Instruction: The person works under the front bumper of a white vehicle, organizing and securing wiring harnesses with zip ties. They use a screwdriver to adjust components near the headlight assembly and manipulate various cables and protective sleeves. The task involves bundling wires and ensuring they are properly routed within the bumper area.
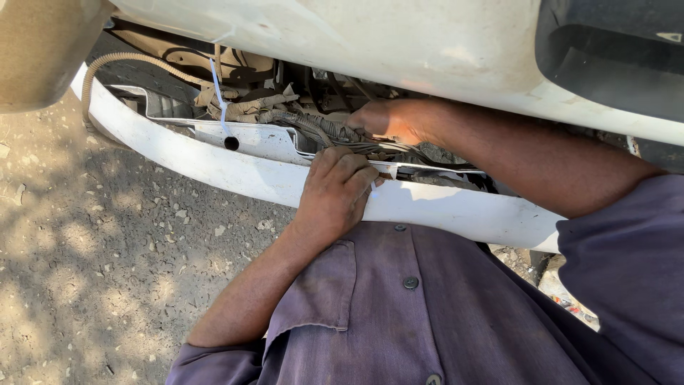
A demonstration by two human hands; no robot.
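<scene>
Hands work at the gap between two white vehicle body panels. Left hand [335, 191] rests knuckles-up on the edge of the lower white curved plastic bumper strip [235, 175], its grip curled shut around a thin white plastic tie [373, 187] whose end shows just beside the fingers. Right hand [388, 120] reaches in from the right, under the upper white painted body panel [370, 39], and lies against the bundle of grey corrugated wiring conduit [313, 127]; its fingers are tucked into the cavity, so I cannot tell whether that grip is open or closed. The bundle runs along the gap, just above the bumper strip and between the two hands (touching both, as far as visible). A second white tie [219, 96] hangs upright at the left of the cavity, near a round dark hole [231, 142] in the strip. A beige ribbed hose [135, 60] arcs at upper left. Both forearms emerge from purple buttoned shirt sleeves [627, 242]. Gravelly ground [92, 242] lies below, dappled with shade.
</scene>
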